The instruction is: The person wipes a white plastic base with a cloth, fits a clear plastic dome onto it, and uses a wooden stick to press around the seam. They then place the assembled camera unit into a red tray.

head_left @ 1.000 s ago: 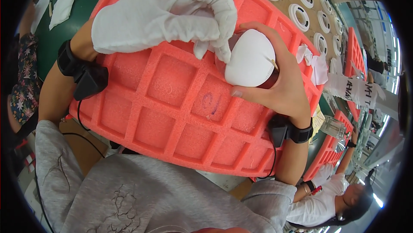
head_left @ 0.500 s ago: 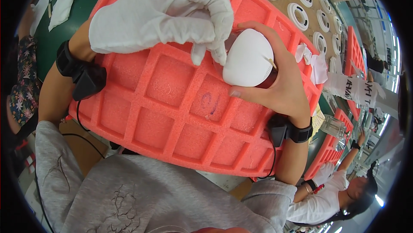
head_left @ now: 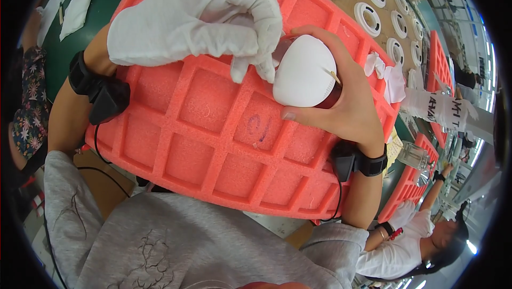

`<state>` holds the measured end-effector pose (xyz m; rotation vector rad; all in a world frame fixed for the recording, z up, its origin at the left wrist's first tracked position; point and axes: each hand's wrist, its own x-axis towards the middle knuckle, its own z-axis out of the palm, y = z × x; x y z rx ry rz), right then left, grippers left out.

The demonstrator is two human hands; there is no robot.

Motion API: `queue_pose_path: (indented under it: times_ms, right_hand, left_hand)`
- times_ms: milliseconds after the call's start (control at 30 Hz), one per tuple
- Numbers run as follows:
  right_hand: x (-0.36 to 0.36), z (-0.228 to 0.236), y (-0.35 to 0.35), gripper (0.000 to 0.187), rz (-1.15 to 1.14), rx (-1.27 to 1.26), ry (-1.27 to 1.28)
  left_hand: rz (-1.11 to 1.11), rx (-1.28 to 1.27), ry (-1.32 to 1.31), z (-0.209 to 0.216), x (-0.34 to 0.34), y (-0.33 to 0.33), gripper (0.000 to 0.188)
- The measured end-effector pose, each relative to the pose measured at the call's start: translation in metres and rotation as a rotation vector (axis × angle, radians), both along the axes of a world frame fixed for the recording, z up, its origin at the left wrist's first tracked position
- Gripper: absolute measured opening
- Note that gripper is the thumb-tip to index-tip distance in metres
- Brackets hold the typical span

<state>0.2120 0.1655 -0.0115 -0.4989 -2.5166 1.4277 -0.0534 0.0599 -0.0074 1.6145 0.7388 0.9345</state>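
A smooth white domed cover (head_left: 305,70) is held in my bare right hand (head_left: 349,94), its thumb along the near edge and its fingers round the far side. A glassy, see-through part shows at the cover's upper left edge. Against the cover's right side, by my palm, sits a small pale stick (head_left: 334,77). My left hand (head_left: 197,22), in a white glove, has its fingers curled together with the tips beside the cover's left edge. What those fingertips pinch, if anything, is hidden. Below both hands lies a red foam tray (head_left: 210,169) with square pockets.
Several white rings (head_left: 368,19) lie on a brown board at the upper right. Crumpled white tissue (head_left: 393,82) sits at the tray's right edge. A glass jar (head_left: 413,155) stands to the right, near a co-worker (head_left: 397,257). A white cloth (head_left: 79,11) lies on the green table.
My gloved left hand has shifted slightly left and down. The white cover has moved a little left and tilted slightly in my right hand.
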Motion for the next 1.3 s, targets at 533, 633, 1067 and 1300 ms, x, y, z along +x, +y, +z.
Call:
queue_pose_path:
  times_ms: [533, 633, 1067, 1300]
  right_hand:
    - [0.000, 0.000, 0.001, 0.094, 0.006, -0.003, 0.001]
    - [0.000, 0.000, 0.000, 0.094, 0.005, -0.019, 0.003]
    - [-0.001, 0.001, 0.000, 0.094, -0.001, -0.014, 0.001]
    - [-0.001, 0.000, 0.000, 0.094, 0.012, -0.018, 0.004]
  left_hand:
    - [-0.061, -0.147, -0.112, 0.000, 0.003, -0.005, 0.017]
    - [-0.078, -0.182, -0.163, -0.001, 0.004, -0.006, 0.016]
    - [-0.124, -0.277, -0.192, 0.002, 0.005, -0.005, 0.016]
    - [-0.144, -0.367, -0.147, 0.007, 0.004, -0.006, 0.017]
